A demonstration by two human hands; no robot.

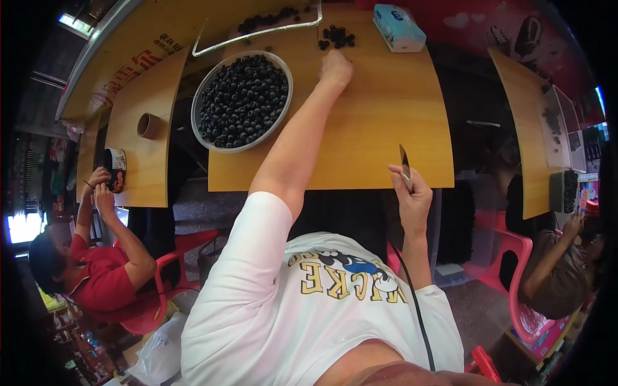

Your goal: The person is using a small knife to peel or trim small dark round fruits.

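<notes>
My left hand (336, 69) reaches far across the wooden table, its fingers curled down at the tabletop. What is inside them, if anything, is hidden. Just beyond it lies a loose cluster of small, dark, round fruits or nuts (336, 36); their exact kind does not show. Near the table's front right edge, my right hand (413, 196) grips a short knife (405, 161), blade pointing up and away from me. A large pale round basin (289, 96) full of the same dark round pieces (241, 103) stands left of my left forearm.
A metal-rimmed tray (257, 38) with more dark pieces lies at the far left, and a light-blue tissue pack (399, 29) at the far right. People work at tables (138, 141) on either side; the left one has a brown cup (149, 126). Red chairs (508, 257) stand nearby.
</notes>
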